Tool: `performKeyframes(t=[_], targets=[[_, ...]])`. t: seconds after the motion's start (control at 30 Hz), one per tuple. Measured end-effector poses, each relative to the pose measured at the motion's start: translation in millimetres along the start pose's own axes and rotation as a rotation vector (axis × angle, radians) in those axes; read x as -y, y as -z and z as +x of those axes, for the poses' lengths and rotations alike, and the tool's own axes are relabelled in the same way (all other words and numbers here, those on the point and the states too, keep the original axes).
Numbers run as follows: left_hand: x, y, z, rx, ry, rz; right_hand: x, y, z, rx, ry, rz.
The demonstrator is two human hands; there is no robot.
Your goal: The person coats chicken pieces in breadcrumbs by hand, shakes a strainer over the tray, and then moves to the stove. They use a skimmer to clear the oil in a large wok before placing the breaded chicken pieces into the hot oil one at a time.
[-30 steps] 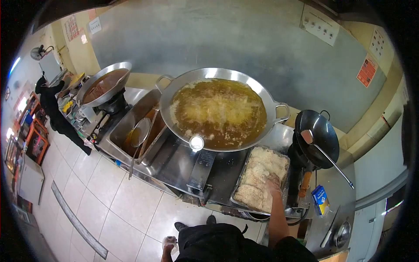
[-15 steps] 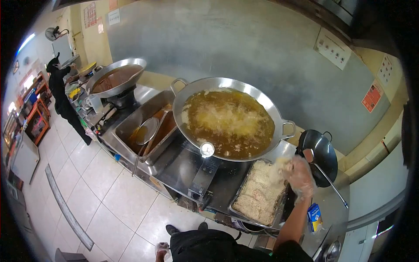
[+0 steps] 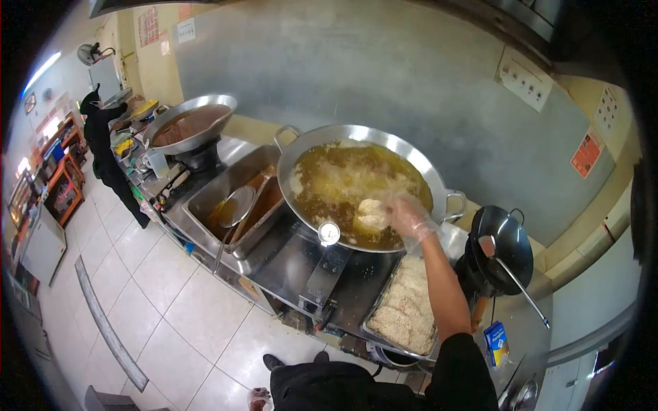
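Note:
In a clear plastic glove, my right hand [image 3: 407, 215] is over the right side of a wide metal wok [image 3: 439, 179] of bubbling oil. Its fingers are closed on a pale breaded piece [image 3: 371, 215], low at the oil's surface; what is under the coating is hidden. Below my forearm lies a tray [image 3: 385, 337] of several breaded pieces [image 3: 404, 301] covered in crumbs. A round dial thermometer [image 3: 329, 233] sits at the wok's near rim. My left hand [image 3: 259, 399], also gloved, hangs low beside my dark apron, its fingers too small and partly cut off to make out.
Left of the wok, a deep metal pan [image 3: 199, 205] holds a strainer [image 3: 237, 207]. Farther left stands another wok [image 3: 229, 109]. At right are a dark wok [image 3: 517, 240] with a long-handled turner [image 3: 510, 270] and a blue-yellow box [image 3: 496, 341]. A person [image 3: 103, 144] works at the far left.
My right hand has moved from above the tray up and left over the oil, carrying the breaded piece. My left hand has sunk slightly lower in view.

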State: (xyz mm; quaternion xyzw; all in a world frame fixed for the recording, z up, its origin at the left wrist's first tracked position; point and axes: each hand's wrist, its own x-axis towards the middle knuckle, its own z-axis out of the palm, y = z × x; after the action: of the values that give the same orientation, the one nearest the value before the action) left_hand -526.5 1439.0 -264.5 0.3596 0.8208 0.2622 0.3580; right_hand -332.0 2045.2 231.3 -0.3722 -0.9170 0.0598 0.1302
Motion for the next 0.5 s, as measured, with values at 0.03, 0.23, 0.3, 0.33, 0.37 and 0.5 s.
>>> performKeyframes(t=[0.03, 0.23, 0.3, 0.33, 0.37, 0.5], targets=[[-10.3, 1.6, -7.0, -0.049, 0.011, 0.194, 5.5, 11.4, -5.8, 0.013, -0.028, -0.027], [-28.1, 11.8, -25.1, 0.031, 0.025, -0.337, -1.5, 57.5, -96.5, -0.420, -0.239, 0.407], [-36.2, 16.0, -17.9, 0.102, 0.153, -0.449, -13.4, 50.9, -127.6, -0.375, -0.392, 0.436], [-35.8, 18.8, -10.7, 0.141, 0.359, -0.601, -16.4, 37.7, -145.9, -0.319, -0.479, 0.483], [-43.1, 24.2, -10.1, 0.168, 0.275, -0.495, -20.4, 22.0, -163.4, -0.265, -0.562, 0.530], [-20.2, 24.6, 21.9, 0.252, 0.327, -0.177, -92.7, -139.1, -244.1, 0.108, -0.707, 0.464]])
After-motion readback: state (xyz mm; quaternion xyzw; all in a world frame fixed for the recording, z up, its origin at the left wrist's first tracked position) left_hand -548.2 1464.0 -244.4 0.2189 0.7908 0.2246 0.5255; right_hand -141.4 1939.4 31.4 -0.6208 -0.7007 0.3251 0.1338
